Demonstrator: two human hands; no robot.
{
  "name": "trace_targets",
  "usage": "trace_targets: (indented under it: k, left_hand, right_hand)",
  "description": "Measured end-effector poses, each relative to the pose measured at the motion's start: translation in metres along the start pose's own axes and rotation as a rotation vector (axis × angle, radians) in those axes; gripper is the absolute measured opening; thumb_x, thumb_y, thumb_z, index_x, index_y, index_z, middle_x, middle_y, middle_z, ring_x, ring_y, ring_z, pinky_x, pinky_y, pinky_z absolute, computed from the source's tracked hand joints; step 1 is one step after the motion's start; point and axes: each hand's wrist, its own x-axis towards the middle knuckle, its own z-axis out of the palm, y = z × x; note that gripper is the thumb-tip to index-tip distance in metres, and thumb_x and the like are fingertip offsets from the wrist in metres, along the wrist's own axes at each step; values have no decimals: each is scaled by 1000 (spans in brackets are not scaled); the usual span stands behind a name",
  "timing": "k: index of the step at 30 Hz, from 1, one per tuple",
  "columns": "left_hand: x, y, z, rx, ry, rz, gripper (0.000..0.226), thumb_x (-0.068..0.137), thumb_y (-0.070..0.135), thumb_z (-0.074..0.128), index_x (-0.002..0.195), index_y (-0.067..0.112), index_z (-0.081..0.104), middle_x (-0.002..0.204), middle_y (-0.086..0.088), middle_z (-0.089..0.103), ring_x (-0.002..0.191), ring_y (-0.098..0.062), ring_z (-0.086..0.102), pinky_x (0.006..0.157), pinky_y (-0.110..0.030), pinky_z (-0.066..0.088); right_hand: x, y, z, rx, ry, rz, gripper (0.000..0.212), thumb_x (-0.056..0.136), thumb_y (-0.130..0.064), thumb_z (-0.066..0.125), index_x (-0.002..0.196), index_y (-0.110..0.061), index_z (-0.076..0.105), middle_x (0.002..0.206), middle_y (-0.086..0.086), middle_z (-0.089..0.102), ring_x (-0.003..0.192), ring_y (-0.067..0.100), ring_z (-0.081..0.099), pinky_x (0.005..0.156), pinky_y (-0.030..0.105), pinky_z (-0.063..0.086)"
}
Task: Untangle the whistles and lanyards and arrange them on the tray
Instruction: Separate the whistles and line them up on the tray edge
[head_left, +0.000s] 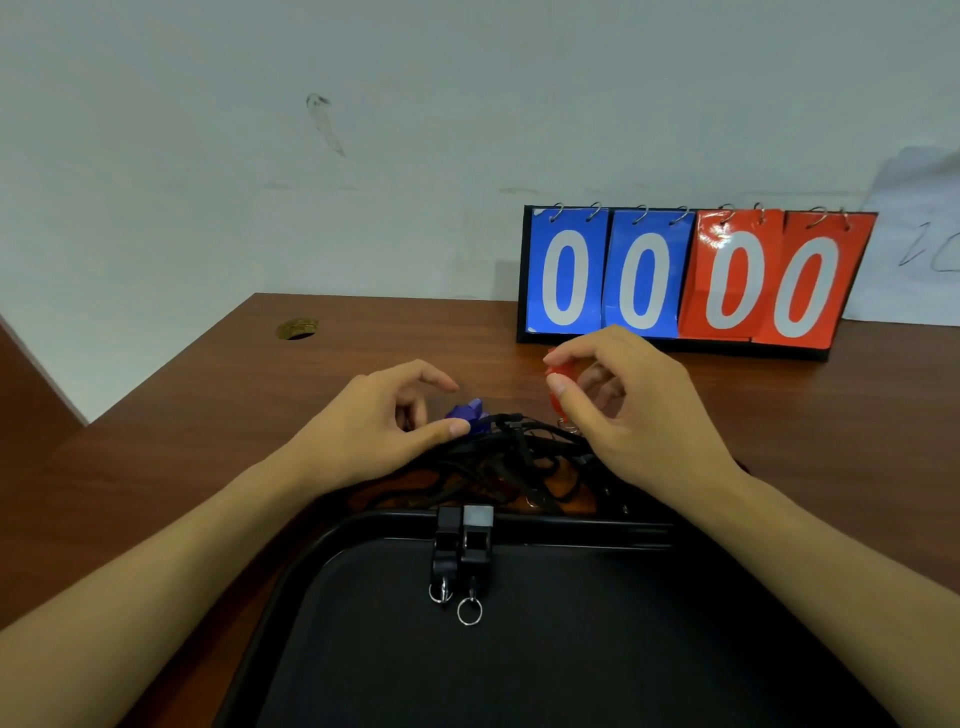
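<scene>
A black tray (519, 675) lies at the near edge of the table. Two black whistles (462, 545) with metal rings lean side by side on its far rim. Beyond the rim sits a tangle of black lanyards (519, 462). My right hand (639, 410) pinches a red whistle (557, 387) between thumb and forefinger, lifted above the tangle, its ring hanging below. My left hand (384, 421) hovers at the left of the tangle, thumb touching a blue whistle (470, 413), fingers loosely curved around nothing.
A flip scoreboard (685, 275) with blue and red zeros stands at the back right against the wall. The brown table has a cable hole (297, 328) at the back left and its left edge drops off near my left forearm.
</scene>
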Motion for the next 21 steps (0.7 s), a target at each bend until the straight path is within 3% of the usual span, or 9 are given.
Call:
trace_targets:
  k: [3,6,8,10,13,18,21]
  left_hand:
    - [1,-2,0,50,-22,25,46,89,55,68,132,38,61,76,7,62,65,-5,56,64,-16,43]
    - [1,-5,-2,99,-87,92,57,90,62,58,145,47,51,111,13,56,96,-4,57,82,-14,46]
    - [-1,-6,-2,135,-151,138,49,96,60,54,144,50,52,127,17,51,118,-4,51,100,-18,42]
    - [-3,-4,-3,195,-178,182,43,96,55,52,138,49,59,132,22,53,125,-1,44,107,-21,35]
    - [-2,-1,-4,158,-125,166,31,94,42,63,124,46,66,122,29,60,112,3,52,95,-17,40]
    - [0,-3,-5,32,46,91,23,90,24,79,109,36,74,112,19,73,98,1,67,74,-10,49]
    - [0,1,-6,-69,159,50,23,86,27,82,104,36,72,103,13,76,93,-6,71,73,-19,54]
  right_hand:
    - [0,-1,0,-3,-9,-7,16,94,-24,69,110,-23,68,100,-14,65,87,4,63,72,10,50]
    - [-1,-1,0,-11,-8,-10,16,94,-23,69,110,-24,68,98,-13,65,87,4,62,73,9,49]
    - [-1,-2,0,-19,-6,-23,15,94,-22,69,109,-24,68,97,-14,64,86,5,62,73,10,48]
    - [-2,-2,0,-27,-13,-31,15,94,-22,69,109,-24,68,97,-15,64,86,5,61,73,10,47]
    - [-1,-1,0,-32,-26,-35,16,94,-23,68,110,-24,68,98,-15,64,86,4,61,74,8,46]
    - [0,1,0,-35,-30,-36,15,95,-23,68,110,-24,68,97,-15,64,87,3,61,75,9,47]
    - [0,1,-1,-31,-28,-40,16,94,-22,69,110,-24,67,96,-16,62,88,2,60,75,8,47]
